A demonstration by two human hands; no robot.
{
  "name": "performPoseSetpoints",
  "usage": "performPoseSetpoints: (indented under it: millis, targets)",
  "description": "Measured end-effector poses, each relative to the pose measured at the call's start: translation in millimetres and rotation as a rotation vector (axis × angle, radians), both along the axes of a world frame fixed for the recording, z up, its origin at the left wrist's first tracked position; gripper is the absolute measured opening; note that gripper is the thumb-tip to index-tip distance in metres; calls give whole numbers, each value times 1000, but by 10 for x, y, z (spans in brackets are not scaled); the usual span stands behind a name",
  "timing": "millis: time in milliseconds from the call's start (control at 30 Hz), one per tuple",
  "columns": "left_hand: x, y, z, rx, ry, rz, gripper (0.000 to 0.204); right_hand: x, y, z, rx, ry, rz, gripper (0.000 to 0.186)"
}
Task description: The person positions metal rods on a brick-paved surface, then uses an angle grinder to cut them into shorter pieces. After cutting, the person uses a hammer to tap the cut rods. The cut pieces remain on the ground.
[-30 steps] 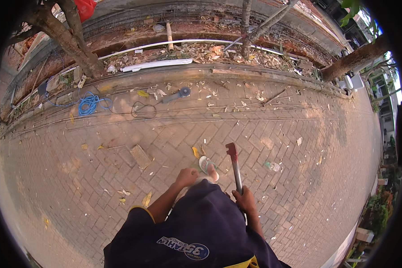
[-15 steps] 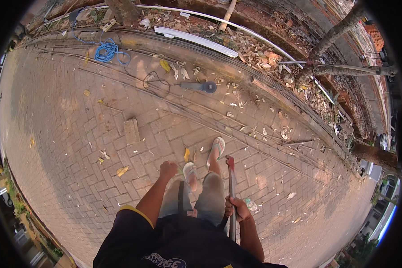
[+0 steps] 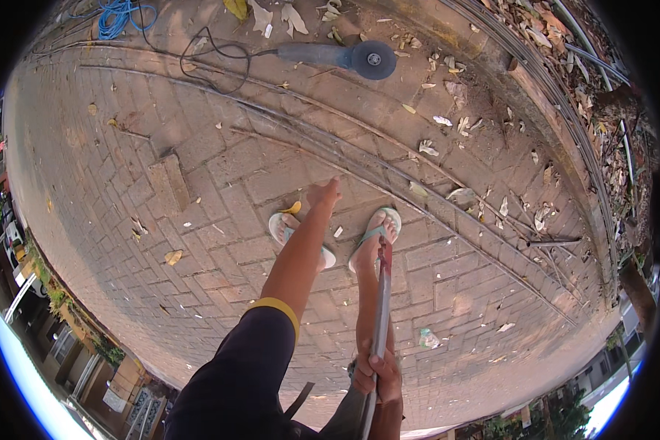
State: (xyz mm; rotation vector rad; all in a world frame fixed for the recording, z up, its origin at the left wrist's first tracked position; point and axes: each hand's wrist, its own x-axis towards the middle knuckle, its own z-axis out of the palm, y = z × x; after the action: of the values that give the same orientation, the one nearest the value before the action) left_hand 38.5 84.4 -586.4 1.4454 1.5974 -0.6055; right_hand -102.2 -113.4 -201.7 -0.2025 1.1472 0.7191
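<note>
My left hand [image 3: 324,192] reaches down and forward, its fingers partly spread with nothing seen in them. Just beyond it, several long thin metal rods [image 3: 389,192] lie across the paving. Low in the view, my right hand [image 3: 380,375] is wrapped round a long grey metal bar [image 3: 380,315]. The bar's far end is red and overlaps my right foot from this viewpoint. An angle grinder [image 3: 337,59] with a dark disc lies on the ground beyond the rods, its black cord [image 3: 231,62] looped to the left.
A blue coiled cable [image 3: 117,18] lies at the far left. A loose brick [image 3: 170,183] rests left of my feet. The curb [image 3: 484,62] curves along the far right, with more rods beside it. Dry leaves [image 3: 427,148] and a crumpled plastic scrap [image 3: 428,338] litter the paving.
My view has come lower and closer to the rods and grinder. The left hand has gone from a fist to reaching forward toward the rods. The right hand still holds the bar.
</note>
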Motion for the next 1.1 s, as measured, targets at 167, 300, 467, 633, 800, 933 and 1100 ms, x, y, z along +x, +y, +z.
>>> performPoseSetpoints:
  millis: [167,300,467,633,800,933,1100]
  targets:
    - [200,58,-499,207,5,-330,47,155,-35,20,-108,105,184,41]
    - [354,-8,-536,343,122,-493,38,335,3,14,-132,66,260,44]
    - [321,-144,-398,415,-78,-262,33,710,128,15,-334,40,653,40]
    - [-67,-74,-219,297,-228,-120,31,1388,250,-246,-468,-52,1115,40]
    - [-169,-113,65,241,-402,62,22,2187,616,-757,-457,-305,1612,37]
    - [-157,-150,257,166,-480,161,22,2684,1104,-1203,-464,-349,1930,33]
    - [-294,-142,383,185,-539,118,20,3203,1658,-1296,-318,-371,2249,34]
